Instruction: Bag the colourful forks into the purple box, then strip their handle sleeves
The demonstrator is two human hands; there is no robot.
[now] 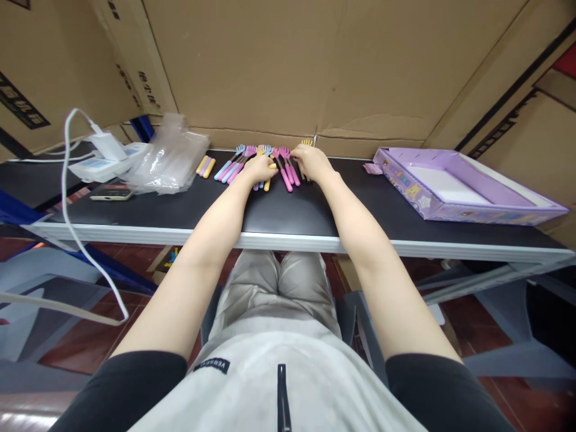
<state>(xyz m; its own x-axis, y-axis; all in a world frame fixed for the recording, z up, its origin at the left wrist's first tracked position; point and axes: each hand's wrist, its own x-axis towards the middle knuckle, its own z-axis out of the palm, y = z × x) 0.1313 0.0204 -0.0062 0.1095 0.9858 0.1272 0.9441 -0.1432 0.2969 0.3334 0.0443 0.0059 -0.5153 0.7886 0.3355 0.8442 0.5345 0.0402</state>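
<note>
A row of small pastel back-scratchers (285,170) with pink, blue and yellow handles lies on the black table (288,210) near the back wall. My left hand (260,167) rests on the left part of the row, fingers curled over a few handles. My right hand (312,162) lies on the right part of the row, fingers bent down over the handles. Two loose yellow and purple handles (206,165) lie further left.
A pile of clear plastic bags (168,159) sits at the left, beside a white charger with a cable (105,147) and a phone (111,192). An open purple cardboard box (459,186) lies at the right. Cardboard sheets form the back wall.
</note>
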